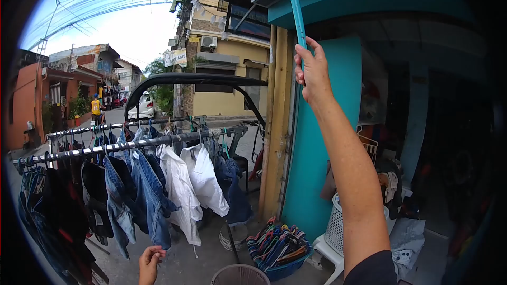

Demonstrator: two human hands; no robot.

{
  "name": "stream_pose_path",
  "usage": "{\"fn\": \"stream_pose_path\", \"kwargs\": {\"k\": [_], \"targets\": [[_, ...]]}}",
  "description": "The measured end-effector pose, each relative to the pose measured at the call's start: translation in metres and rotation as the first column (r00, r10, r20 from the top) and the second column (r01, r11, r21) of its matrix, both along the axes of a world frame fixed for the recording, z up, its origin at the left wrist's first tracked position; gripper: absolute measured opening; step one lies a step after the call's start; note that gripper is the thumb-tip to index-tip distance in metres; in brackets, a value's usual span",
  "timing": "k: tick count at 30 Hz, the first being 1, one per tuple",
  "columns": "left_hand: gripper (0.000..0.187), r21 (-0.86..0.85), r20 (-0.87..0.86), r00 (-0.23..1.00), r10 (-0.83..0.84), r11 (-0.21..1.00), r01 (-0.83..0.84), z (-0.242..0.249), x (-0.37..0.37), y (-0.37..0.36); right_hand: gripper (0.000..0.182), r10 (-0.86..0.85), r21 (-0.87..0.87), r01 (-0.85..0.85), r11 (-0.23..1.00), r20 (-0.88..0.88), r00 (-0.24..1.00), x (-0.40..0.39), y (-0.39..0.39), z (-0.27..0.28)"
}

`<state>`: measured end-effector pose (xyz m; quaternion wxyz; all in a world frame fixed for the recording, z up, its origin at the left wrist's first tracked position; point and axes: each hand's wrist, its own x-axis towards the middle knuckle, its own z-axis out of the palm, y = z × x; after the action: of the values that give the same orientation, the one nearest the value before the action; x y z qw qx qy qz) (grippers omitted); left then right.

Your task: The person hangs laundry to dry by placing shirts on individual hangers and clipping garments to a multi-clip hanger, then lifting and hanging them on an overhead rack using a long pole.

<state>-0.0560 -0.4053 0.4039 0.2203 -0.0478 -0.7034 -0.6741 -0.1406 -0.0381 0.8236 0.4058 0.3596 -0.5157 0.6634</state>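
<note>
My right hand [312, 69] is raised high, its fingers wrapped round a long teal pole [294, 5] near the lower end. The pole runs up past the top of the view, in front of the teal shopfront overhang. Low at the front, my left hand [150, 264] has its fingers curled together, with nothing visible in them. Its fingertips are right at the hem of blue denim shorts [150, 195] hanging on a clothes rack [105, 149]. White shorts [203, 179] and other dark and denim garments hang along the same rail.
A blue basket full of hangers [280, 248] stands on the ground, near a round bin [240, 276]. To the right are a white chair [330, 253] with a white basket [335, 227] and a teal wall [322, 142]. Beyond the rack, a person in yellow [96, 107] is on the street.
</note>
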Motion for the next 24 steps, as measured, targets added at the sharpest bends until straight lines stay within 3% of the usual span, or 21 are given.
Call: {"fn": "stream_pose_path", "kwargs": {"k": [3,5,7,9,11,12,17,20,23,24], "targets": [[0.02,-0.024,0.102,0.988,-0.12,0.992,0.123,-0.02,-0.008,0.034,0.044,-0.106,0.046,0.101,0.994,0.14,0.984,-0.007,0.012,-0.093],[0.019,-0.026,0.174,0.965,-0.194,0.979,0.202,-0.037,-0.014,0.068,0.041,-0.374,0.184,0.367,0.912,0.009,0.927,-0.02,0.029,-0.18],[0.021,0.039,0.254,0.913,-0.32,0.946,0.321,-0.056,-0.018,0.107,0.04,-0.347,0.249,0.267,0.931,0.378,0.859,0.021,0.029,-0.26],[0.026,0.086,0.299,0.829,-0.473,0.878,0.47,-0.069,-0.02,0.153,0.026,-0.241,0.155,0.184,0.971,0.615,0.751,0.044,0.033,-0.347],[0.031,0.11,0.315,0.734,-0.601,0.792,0.601,-0.07,-0.019,0.202,0.016,-0.45,0.139,0.436,0.889,0.434,0.781,0.063,0.04,-0.442],[0.033,0.102,0.302,0.682,-0.666,0.734,0.672,-0.066,-0.019,0.225,0.016,-0.47,0.17,0.453,0.875,0.526,0.709,0.083,0.05,-0.475],[0.058,0.08,0.105,0.483,-0.869,0.491,0.867,-0.026,-0.011,0.353,0.016,-0.596,0.41,0.48,0.776,0.724,0.347,0.201,0.13,-0.573],[0.076,0.163,-0.138,0.413,-0.9,0.391,0.906,-0.002,0.004,0.438,0.016,-0.668,0.51,0.512,0.691,0.72,0.186,0.273,0.177,-0.614],[0.07,0.172,-0.193,0.419,-0.887,0.39,0.905,0.008,0.006,0.51,0.018,-0.785,0.682,0.486,0.546,0.619,0.013,0.341,0.223,-0.648],[0.061,0.274,-0.116,0.442,-0.889,0.4,0.875,0.008,0.009,0.534,0.019,-0.782,0.698,0.485,0.526,0.621,-0.046,0.357,0.235,-0.653]]}}
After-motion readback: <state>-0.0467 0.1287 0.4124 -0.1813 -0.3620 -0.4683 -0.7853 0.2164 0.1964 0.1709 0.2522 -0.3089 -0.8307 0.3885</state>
